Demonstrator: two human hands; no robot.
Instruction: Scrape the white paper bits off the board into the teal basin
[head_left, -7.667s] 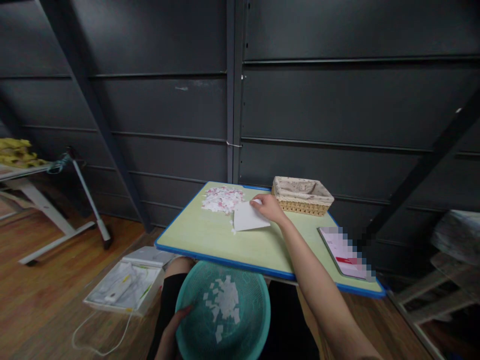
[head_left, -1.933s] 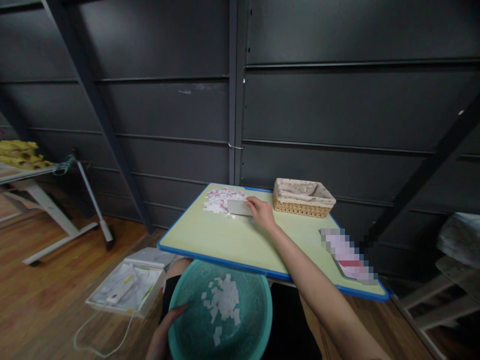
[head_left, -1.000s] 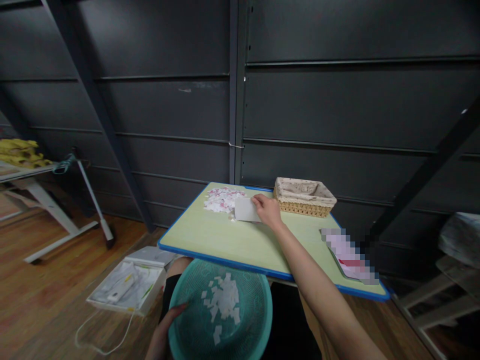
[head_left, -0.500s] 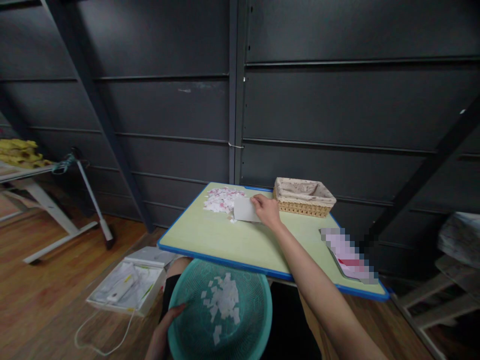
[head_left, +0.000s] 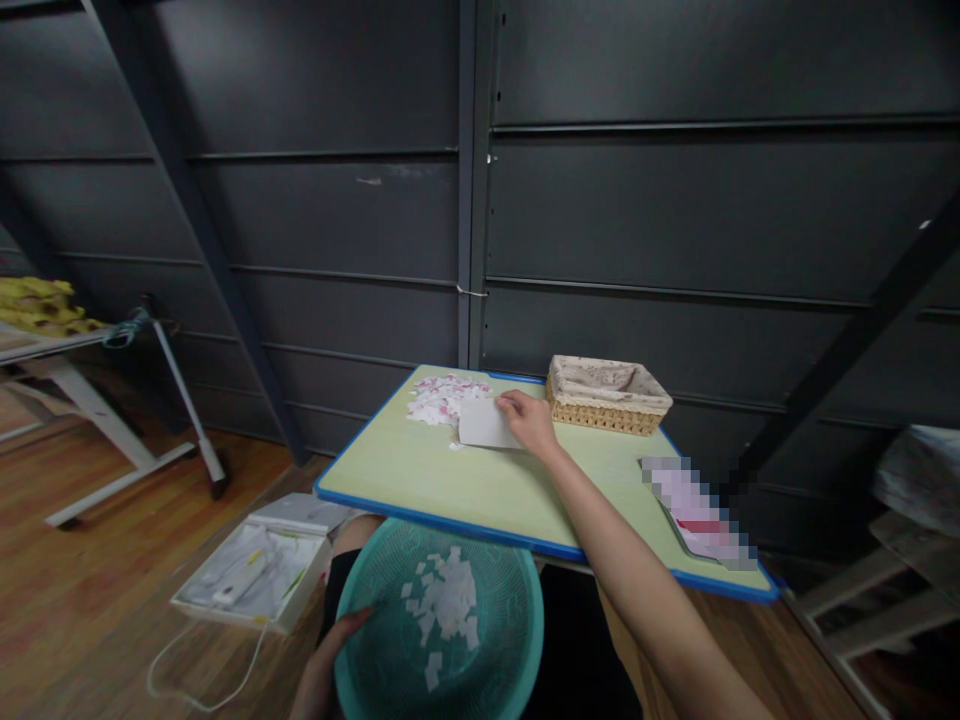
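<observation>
My right hand [head_left: 529,420] pinches a light grey card [head_left: 484,424] by its upper right part, its lower edge on or just above the yellow-green tabletop [head_left: 420,475]. Just behind and left of the card lies a heap of small white and pink paper pieces [head_left: 439,397]. One small piece [head_left: 455,446] sits by the card's lower left corner. At the near edge of the table, my left hand [head_left: 337,650] grips the left rim of a green plastic colander [head_left: 517,640], thumb inside. Several small white paper squares [head_left: 448,600] lie within it.
A lined wicker basket [head_left: 609,410] stands at the table's back right. A flat pinkish item [head_left: 697,515], partly blurred, lies at the right edge. On the floor to the left is an open white box [head_left: 251,575] with a cord. A dark panelled wall [head_left: 337,220] rises behind.
My right hand has shifted the card slightly left and toward me. The small loose piece by its corner has moved the same way. My left hand and the colander stay put.
</observation>
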